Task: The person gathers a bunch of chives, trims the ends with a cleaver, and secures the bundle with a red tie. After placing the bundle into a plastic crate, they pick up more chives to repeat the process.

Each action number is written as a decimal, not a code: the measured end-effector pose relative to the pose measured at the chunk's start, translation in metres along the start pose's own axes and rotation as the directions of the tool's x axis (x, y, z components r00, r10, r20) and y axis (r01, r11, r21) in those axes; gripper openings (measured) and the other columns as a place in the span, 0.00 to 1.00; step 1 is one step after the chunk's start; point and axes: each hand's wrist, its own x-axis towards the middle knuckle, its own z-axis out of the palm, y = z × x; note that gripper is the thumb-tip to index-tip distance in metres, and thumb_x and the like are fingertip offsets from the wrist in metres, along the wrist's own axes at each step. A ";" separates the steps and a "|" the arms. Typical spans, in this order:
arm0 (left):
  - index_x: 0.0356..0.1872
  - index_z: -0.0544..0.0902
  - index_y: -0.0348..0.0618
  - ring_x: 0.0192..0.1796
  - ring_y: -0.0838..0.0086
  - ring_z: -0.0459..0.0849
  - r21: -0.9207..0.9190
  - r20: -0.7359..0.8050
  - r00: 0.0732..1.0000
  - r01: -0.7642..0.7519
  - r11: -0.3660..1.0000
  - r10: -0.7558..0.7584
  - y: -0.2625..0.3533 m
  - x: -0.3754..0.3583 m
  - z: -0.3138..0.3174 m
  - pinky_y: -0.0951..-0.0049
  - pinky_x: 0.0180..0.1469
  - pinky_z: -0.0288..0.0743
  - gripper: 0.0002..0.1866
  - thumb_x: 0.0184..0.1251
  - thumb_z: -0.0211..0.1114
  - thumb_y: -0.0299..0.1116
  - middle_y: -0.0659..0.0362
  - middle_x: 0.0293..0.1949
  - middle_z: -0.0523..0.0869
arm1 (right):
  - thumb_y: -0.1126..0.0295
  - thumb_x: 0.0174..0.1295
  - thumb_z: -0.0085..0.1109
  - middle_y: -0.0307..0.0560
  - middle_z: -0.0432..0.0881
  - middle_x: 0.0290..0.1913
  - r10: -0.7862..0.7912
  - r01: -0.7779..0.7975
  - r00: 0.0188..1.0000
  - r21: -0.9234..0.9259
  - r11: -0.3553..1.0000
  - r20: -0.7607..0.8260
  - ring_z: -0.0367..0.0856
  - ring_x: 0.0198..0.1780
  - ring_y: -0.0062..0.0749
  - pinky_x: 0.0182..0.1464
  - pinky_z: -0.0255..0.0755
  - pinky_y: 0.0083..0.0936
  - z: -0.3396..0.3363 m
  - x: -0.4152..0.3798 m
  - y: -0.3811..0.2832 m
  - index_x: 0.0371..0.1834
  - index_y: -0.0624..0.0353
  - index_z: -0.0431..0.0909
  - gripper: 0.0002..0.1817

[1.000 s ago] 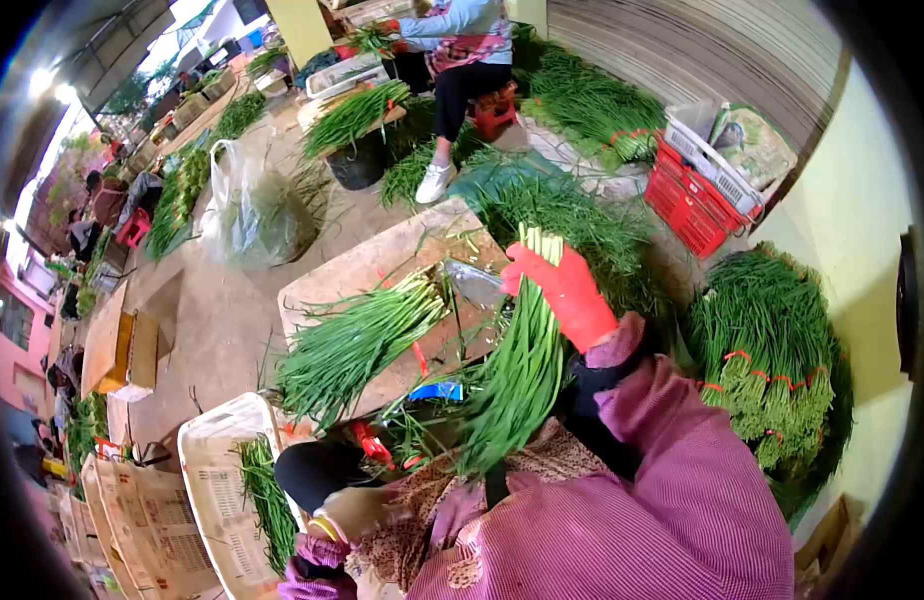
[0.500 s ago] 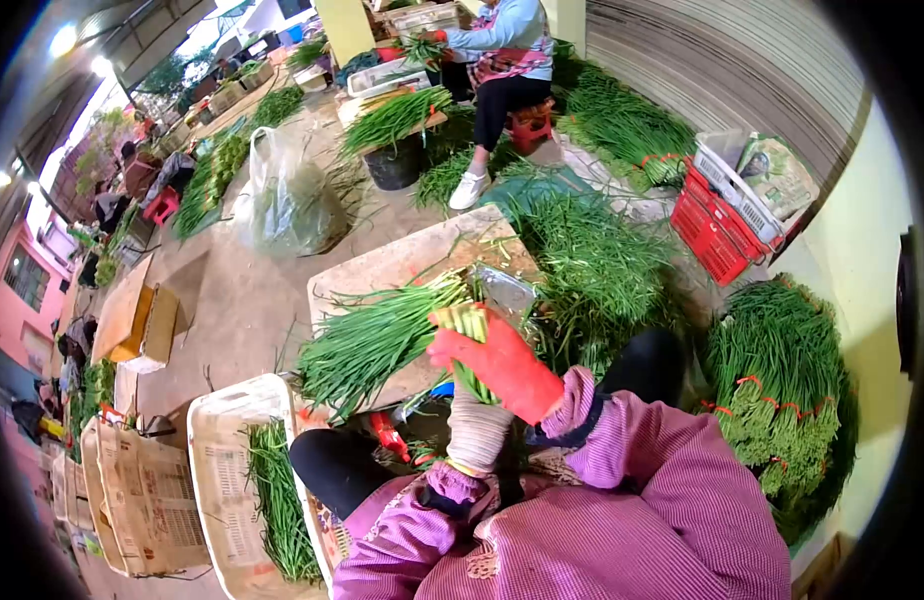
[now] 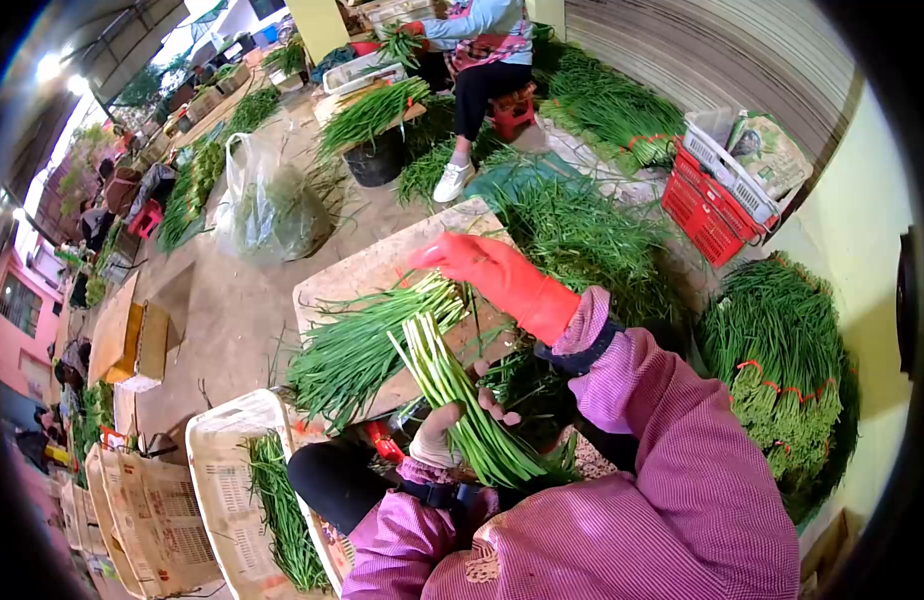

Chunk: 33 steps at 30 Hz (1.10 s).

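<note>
A bunch of garlic chives (image 3: 457, 400) lies in my left hand (image 3: 439, 437), which wears a pale knit glove. Its fingers wrap round the green stems; the pale cut ends point up and away from me. My right hand (image 3: 467, 262), in a red-orange rubber glove, reaches over the far part of the board (image 3: 357, 262). Its fingers are bent together just above the pale ends of a loose chive pile (image 3: 357, 345). Whatever they pinch, if anything, is too small to make out.
At left stands a white crate (image 3: 222, 490) with chives inside. Loose greens (image 3: 592, 245) heap beyond the board, and banded bunches (image 3: 782, 360) stand at right near a red basket (image 3: 707, 205). A seated person (image 3: 482, 60) handles greens behind a full plastic bag (image 3: 267, 205).
My right hand has let go of the bunch and moved up over the board. My left hand has brought the bunch lower and closer to my lap. The view has shifted slightly.
</note>
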 end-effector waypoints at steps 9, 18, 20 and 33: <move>0.54 0.76 0.35 0.49 0.63 0.85 0.103 -0.163 0.984 0.089 0.991 -0.071 0.002 0.001 -0.012 0.51 0.65 0.74 0.27 0.65 0.66 0.49 0.53 0.43 0.82 | 0.58 0.56 0.65 0.47 0.69 0.72 -0.027 0.307 0.946 -0.869 0.389 0.322 0.47 0.79 0.65 0.76 0.49 0.55 0.026 -0.042 0.028 0.42 0.47 0.86 0.13; 0.59 0.75 0.40 0.48 0.61 0.84 0.028 -0.164 0.984 0.071 0.997 -0.065 -0.010 0.001 0.000 0.50 0.58 0.77 0.30 0.65 0.68 0.52 0.53 0.46 0.83 | 0.70 0.53 0.66 0.53 0.67 0.73 -0.059 0.229 0.967 -0.755 0.614 0.246 0.47 0.78 0.66 0.75 0.53 0.52 0.007 -0.030 0.043 0.25 0.54 0.78 0.05; 0.61 0.73 0.41 0.50 0.63 0.82 0.095 -0.147 0.987 0.075 0.993 -0.061 -0.012 0.001 0.003 0.48 0.59 0.76 0.37 0.61 0.69 0.59 0.55 0.48 0.81 | 0.70 0.54 0.65 0.53 0.68 0.72 -0.168 0.290 0.957 -0.779 0.556 0.236 0.54 0.76 0.65 0.74 0.55 0.51 -0.001 -0.014 0.038 0.27 0.57 0.77 0.06; 0.59 0.73 0.45 0.51 0.68 0.79 0.080 -0.286 0.847 -0.445 0.892 0.448 0.039 0.023 -0.015 0.59 0.60 0.73 0.22 0.69 0.62 0.44 0.62 0.43 0.82 | 0.57 0.61 0.70 0.67 0.61 0.73 0.098 -0.049 0.979 -0.258 0.965 0.180 0.67 0.71 0.43 0.69 0.65 0.35 0.055 -0.071 0.047 0.81 0.58 0.35 0.57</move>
